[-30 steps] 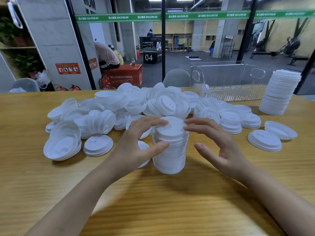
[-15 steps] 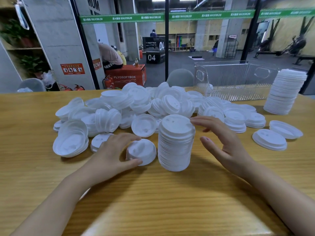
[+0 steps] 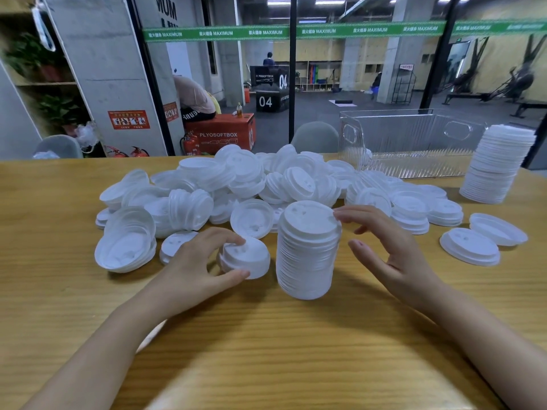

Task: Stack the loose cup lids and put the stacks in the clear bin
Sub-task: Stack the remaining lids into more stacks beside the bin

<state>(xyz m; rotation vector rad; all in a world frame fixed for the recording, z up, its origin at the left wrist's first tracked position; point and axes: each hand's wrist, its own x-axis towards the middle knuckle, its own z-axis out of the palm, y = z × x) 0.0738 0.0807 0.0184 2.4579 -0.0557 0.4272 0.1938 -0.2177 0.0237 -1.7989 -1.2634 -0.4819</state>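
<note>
On a wooden table [image 3: 266, 350], a person's left hand [image 3: 195, 261] curled thumb and fingers round the rim of a loose lid [image 3: 248, 257] lying dome-up just left of a nested stack [image 3: 307, 253]. The right hand [image 3: 393, 247] stood open and relaxed, its fingertips touching the stack's top edge. Behind them spread a jumbled pile of lids [image 3: 251, 179], white, round, thin moulded plastic with raised rims and small sip holes. They looked light, slightly springy and smooth, so best pinched at the rim. The stack would likely lean or slip apart unless gripped round its sides. A ribbed clear bin [image 3: 414, 143] stood at the far right of the table, a taller finished stack [image 3: 497, 167] beside it.
</note>
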